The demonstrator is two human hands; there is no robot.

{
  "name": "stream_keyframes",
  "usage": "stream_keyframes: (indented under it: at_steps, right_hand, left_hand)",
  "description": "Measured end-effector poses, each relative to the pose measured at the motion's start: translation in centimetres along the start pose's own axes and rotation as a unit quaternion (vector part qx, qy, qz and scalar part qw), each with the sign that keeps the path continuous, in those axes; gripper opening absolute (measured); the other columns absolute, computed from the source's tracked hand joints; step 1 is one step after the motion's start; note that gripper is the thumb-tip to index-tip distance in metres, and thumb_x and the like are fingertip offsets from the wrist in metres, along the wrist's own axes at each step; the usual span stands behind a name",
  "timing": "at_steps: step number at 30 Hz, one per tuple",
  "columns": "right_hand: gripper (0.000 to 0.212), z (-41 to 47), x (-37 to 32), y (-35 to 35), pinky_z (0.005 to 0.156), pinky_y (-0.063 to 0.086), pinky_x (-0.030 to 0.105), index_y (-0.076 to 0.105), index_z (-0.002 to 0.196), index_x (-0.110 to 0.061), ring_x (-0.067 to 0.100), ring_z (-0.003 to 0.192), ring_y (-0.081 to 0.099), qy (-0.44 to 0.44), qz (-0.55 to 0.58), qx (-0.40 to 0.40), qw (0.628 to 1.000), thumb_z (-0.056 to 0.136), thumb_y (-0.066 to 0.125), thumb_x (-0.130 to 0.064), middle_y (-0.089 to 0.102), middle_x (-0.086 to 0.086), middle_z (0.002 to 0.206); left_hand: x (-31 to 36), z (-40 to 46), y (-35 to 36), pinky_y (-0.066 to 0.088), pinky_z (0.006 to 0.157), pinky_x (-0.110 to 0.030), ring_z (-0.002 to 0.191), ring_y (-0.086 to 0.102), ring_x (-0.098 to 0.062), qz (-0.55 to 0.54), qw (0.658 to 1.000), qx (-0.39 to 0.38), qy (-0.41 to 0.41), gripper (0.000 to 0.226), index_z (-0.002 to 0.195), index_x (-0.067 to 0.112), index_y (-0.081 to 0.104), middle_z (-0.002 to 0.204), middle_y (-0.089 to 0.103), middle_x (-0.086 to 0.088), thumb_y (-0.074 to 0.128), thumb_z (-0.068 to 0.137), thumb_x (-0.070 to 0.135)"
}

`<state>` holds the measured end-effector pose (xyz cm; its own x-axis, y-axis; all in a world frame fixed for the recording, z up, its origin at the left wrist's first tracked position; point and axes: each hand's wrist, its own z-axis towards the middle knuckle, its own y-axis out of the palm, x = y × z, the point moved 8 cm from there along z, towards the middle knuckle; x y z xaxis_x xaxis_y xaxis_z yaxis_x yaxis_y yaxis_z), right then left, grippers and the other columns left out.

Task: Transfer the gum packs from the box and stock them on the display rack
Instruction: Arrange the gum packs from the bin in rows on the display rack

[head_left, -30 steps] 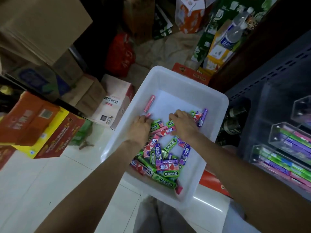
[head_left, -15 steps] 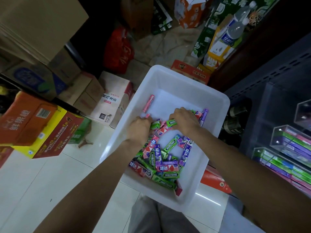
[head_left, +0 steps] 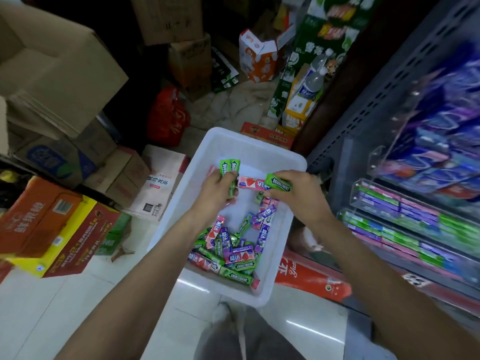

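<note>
A white plastic box (head_left: 294, 162) on the floor holds a heap of several green, pink and purple gum packs (head_left: 233, 250). My left hand (head_left: 217, 189) grips two green gum packs (head_left: 230, 166) upright above the box. My right hand (head_left: 298, 193) holds a green Doublemint pack (head_left: 278, 184) together with a pink pack (head_left: 250, 183) that points left toward my left hand. The clear display rack (head_left: 405, 227) at the right carries rows of green, purple and pink packs.
Cardboard cartons (head_left: 59, 74) are stacked at the left, with orange and yellow boxes (head_left: 41, 224) below them. A red bag (head_left: 167, 118) and drink cartons (head_left: 301, 100) stand behind the box. A red flat carton (head_left: 309, 279) lies under the rack. My knee (head_left: 246, 333) is below.
Both hands have risen out of the heap, each now holding gum packs above the far end of the box. The view has swung toward the rack.
</note>
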<state>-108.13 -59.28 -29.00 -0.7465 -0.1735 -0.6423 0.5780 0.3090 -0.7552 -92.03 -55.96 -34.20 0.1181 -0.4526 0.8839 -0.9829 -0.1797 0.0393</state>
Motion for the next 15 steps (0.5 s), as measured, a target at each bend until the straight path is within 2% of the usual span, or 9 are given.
stream_keyframes:
  at_steps: [1, 3, 5, 7, 9, 11, 13, 15]
  right_hand:
    - [0.043, -1.1, -0.2, -1.4, 0.074, 0.038, 0.010, 0.067, 0.112, -0.003, 0.017, 0.088, 0.060, -0.001, 0.008, 0.013, 1.000, 0.074, 0.077, -0.019, 0.067, 0.010, 0.102]
    - [0.044, -3.3, 0.1, -4.5, 0.075, 0.037, 0.011, 0.066, 0.114, -0.005, 0.012, 0.086, 0.056, 0.005, 0.027, 0.043, 0.999, 0.074, 0.077, -0.019, 0.065, 0.006, 0.100]
    - [0.039, -5.9, 1.6, -7.8, 0.073, 0.039, 0.014, 0.067, 0.112, -0.008, 0.007, 0.079, 0.055, 0.032, 0.067, 0.068, 0.995, 0.076, 0.076, -0.023, 0.064, -0.002, 0.093]
    - [0.028, -8.3, 3.1, -10.6, 0.071, 0.040, 0.020, 0.069, 0.101, -0.005, 0.004, 0.073, 0.053, 0.049, 0.155, 0.084, 0.983, 0.079, 0.073, -0.022, 0.063, -0.002, 0.083]
    - [0.025, -11.5, 5.0, -13.8, 0.065, 0.037, 0.024, 0.067, 0.092, 0.004, 0.008, 0.067, 0.047, 0.063, 0.221, 0.106, 0.967, 0.083, 0.068, -0.019, 0.055, 0.012, 0.074]
    - [0.023, -14.8, 7.3, -16.8, 0.061, 0.039, 0.022, 0.066, 0.089, 0.004, 0.012, 0.065, 0.048, 0.079, 0.241, 0.126, 0.959, 0.084, 0.067, -0.019, 0.054, 0.020, 0.073]
    - [0.011, -18.1, 10.0, -19.3, 0.070, 0.049, 0.024, 0.067, 0.089, -0.005, 0.020, 0.075, 0.059, 0.091, 0.262, 0.131, 0.952, 0.083, 0.069, -0.014, 0.064, 0.014, 0.080]
    - [0.012, -21.0, 13.3, -21.7, 0.075, 0.050, 0.028, 0.068, 0.091, 0.000, 0.021, 0.077, 0.062, 0.099, 0.270, 0.148, 0.946, 0.082, 0.069, -0.008, 0.066, 0.014, 0.080]
  left_hand:
    - [1.3, -0.7, 1.4, 0.043, 0.064, -0.029, 0.059, 0.046, -0.013, 0.012, 1.000, -0.018, 0.021, 0.017, 0.081, 0.013, 0.052, 0.059, 0.052, 0.003, 0.049, 0.097, 0.019]
    - [4.0, -2.5, 4.4, 0.040, 0.057, -0.021, 0.053, 0.045, -0.006, 0.051, 0.994, -0.053, 0.078, 0.022, 0.073, 0.016, 0.051, 0.055, 0.048, 0.006, 0.057, 0.093, 0.019]
    - [6.0, -4.3, 7.7, 0.040, 0.053, -0.015, 0.049, 0.046, -0.001, 0.081, 0.986, -0.081, 0.122, 0.022, 0.071, 0.016, 0.051, 0.056, 0.049, 0.005, 0.061, 0.091, 0.014]
    - [7.3, -5.7, 10.7, 0.039, 0.053, -0.017, 0.048, 0.046, -0.002, 0.099, 0.978, -0.100, 0.155, 0.020, 0.073, 0.013, 0.052, 0.058, 0.049, 0.001, 0.061, 0.090, 0.011]
    - [8.6, -7.5, 14.9, 0.037, 0.051, -0.016, 0.045, 0.045, -0.001, 0.128, 0.965, -0.128, 0.190, 0.019, 0.073, 0.010, 0.051, 0.057, 0.048, -0.001, 0.062, 0.089, 0.011]
    - [9.8, -9.6, 19.8, 0.036, 0.051, -0.016, 0.045, 0.045, 0.001, 0.155, 0.948, -0.158, 0.228, 0.025, 0.069, 0.013, 0.048, 0.056, 0.049, 0.000, 0.064, 0.088, 0.013]
    - [10.4, -12.1, 25.3, 0.037, 0.055, -0.015, 0.050, 0.048, 0.002, 0.152, 0.935, -0.194, 0.253, 0.023, 0.071, 0.014, 0.050, 0.061, 0.051, 0.002, 0.063, 0.089, 0.015]
    - [10.2, -14.4, 31.2, 0.042, 0.059, -0.012, 0.057, 0.054, 0.005, 0.141, 0.926, -0.231, 0.263, 0.012, 0.079, 0.013, 0.056, 0.069, 0.059, 0.002, 0.062, 0.089, 0.014]
